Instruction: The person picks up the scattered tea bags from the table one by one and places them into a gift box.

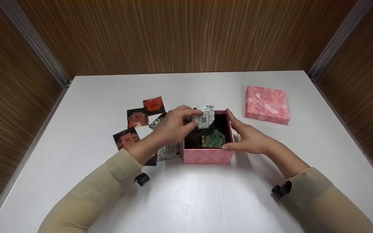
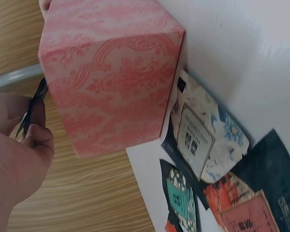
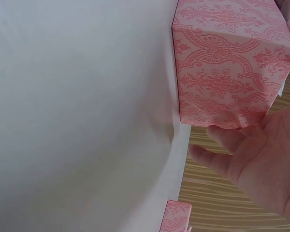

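A pink patterned box (image 1: pixel 208 156) without its lid stands mid-table, its dark inside holding a green printed packet (image 1: pixel 213 139). Over the box's left rim, my left hand (image 1: pixel 175 124) pinches a white floral sachet (image 1: pixel 205 117) between thumb and fingers. In the left wrist view that sachet shows only as a thin dark edge at the fingertips. My right hand (image 1: pixel 250 137) rests against the box's right side, thumb at the near corner and fingers along the far right edge. The right wrist view shows its fingers (image 3: pixel 227 140) fairly straight against the pink wall.
Left of the box lie several flat sachets, among them a red one (image 1: pixel 153 104), a black and red one (image 1: pixel 127 139) and a white floral one (image 2: pixel 195 137). The pink lid with a ribbon bow (image 1: pixel 266 105) lies at the back right. Wood-grain panels (image 1: pixel 186 35) enclose the table.
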A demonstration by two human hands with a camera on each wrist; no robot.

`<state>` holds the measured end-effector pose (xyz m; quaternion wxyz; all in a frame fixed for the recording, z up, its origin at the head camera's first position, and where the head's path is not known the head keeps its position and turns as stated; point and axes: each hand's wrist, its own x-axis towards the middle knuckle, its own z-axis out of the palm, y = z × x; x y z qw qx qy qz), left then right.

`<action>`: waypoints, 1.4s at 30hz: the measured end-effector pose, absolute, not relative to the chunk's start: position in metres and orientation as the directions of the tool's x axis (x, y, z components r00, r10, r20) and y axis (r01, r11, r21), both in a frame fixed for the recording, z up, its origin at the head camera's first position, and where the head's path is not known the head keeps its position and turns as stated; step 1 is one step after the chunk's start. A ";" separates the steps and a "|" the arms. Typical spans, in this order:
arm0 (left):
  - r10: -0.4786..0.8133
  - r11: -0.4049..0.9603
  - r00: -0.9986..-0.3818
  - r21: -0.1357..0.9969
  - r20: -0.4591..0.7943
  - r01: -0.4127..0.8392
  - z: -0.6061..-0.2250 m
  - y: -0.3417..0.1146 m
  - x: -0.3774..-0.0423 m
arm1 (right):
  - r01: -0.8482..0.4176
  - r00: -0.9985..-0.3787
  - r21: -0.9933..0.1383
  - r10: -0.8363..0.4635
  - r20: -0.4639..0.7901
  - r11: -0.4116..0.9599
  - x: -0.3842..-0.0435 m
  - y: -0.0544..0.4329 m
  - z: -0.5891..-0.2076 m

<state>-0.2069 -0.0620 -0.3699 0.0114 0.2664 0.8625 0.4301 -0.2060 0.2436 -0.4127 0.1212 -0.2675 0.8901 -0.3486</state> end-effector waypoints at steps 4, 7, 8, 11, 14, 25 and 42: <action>0.494 0.500 -0.844 0.727 0.207 0.471 -0.377 -0.053 -0.205 | -0.389 -0.827 -0.689 -0.561 -0.030 0.612 -0.205 0.244 -0.414; 0.519 0.496 -0.828 0.713 0.214 0.495 -0.382 -0.046 -0.204 | -0.384 -0.831 -0.684 -0.555 -0.036 0.620 -0.204 0.244 -0.415; 0.528 0.496 -0.821 0.707 0.215 0.505 -0.383 -0.044 -0.205 | -0.383 -0.833 -0.682 -0.552 -0.037 0.623 -0.204 0.244 -0.415; 0.559 0.489 -0.795 0.680 0.236 0.546 -0.387 -0.038 -0.205 | -0.383 -0.833 -0.684 -0.552 -0.034 0.621 -0.203 0.244 -0.416; 0.582 0.477 -0.770 0.657 0.261 0.583 -0.390 -0.035 -0.206 | -0.385 -0.833 -0.684 -0.553 -0.033 0.620 -0.202 0.244 -0.415; 0.621 0.516 -0.743 0.584 0.250 0.627 -0.394 -0.027 -0.213 | -0.391 -0.833 -0.675 -0.553 -0.030 0.626 -0.203 0.245 -0.414; 0.624 0.711 -0.780 0.384 0.043 0.590 -0.385 -0.018 -0.218 | -0.391 -0.832 -0.684 -0.554 -0.024 0.616 -0.205 0.245 -0.413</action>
